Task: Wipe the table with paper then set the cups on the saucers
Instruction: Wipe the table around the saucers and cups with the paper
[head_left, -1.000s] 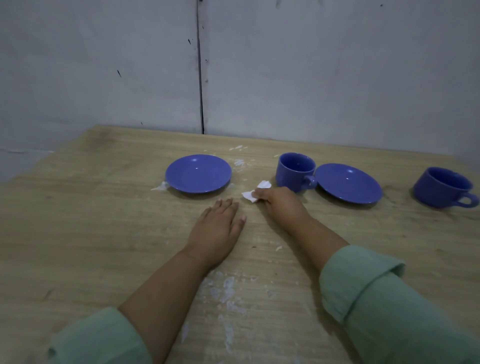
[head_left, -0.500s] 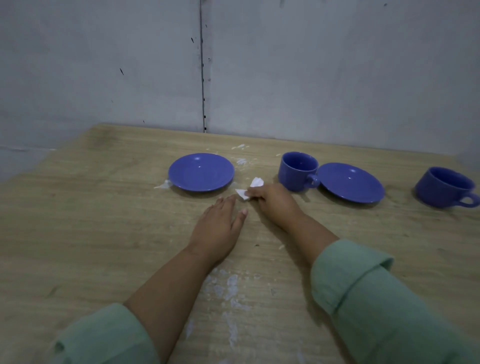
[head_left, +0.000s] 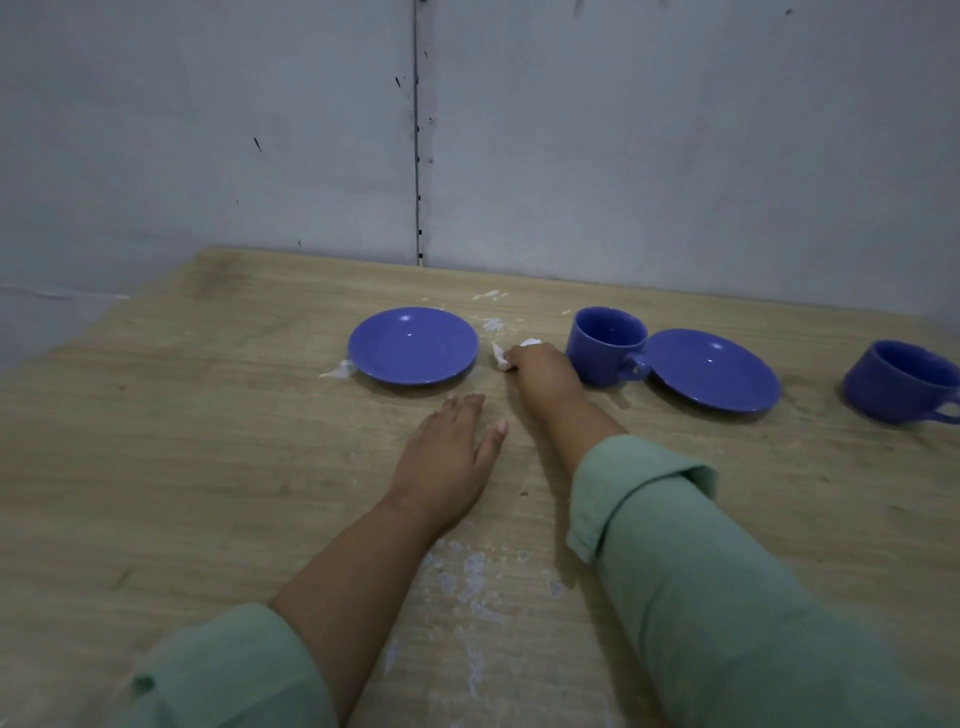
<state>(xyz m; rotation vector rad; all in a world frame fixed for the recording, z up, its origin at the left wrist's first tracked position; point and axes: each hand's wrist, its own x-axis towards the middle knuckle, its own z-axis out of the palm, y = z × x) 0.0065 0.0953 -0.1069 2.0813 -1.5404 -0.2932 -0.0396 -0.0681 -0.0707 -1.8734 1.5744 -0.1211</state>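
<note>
My right hand (head_left: 543, 373) presses a small crumpled white paper (head_left: 503, 356) onto the wooden table (head_left: 197, 447), between the left blue saucer (head_left: 413, 345) and a blue cup (head_left: 607, 345). That cup stands on the table, its handle touching the second blue saucer (head_left: 712, 370). A second blue cup (head_left: 901, 380) stands at the far right. My left hand (head_left: 451, 451) lies flat on the table, fingers together, holding nothing.
White smears and flakes mark the table near me (head_left: 467, 577) and behind the saucers (head_left: 491, 296). A white scrap (head_left: 336, 370) lies at the left saucer's left edge. A grey wall (head_left: 623, 156) stands just behind the table's far edge.
My right hand has slid the paper away from me, up into the gap between the left saucer and the cup. The left hand stays flat in place.
</note>
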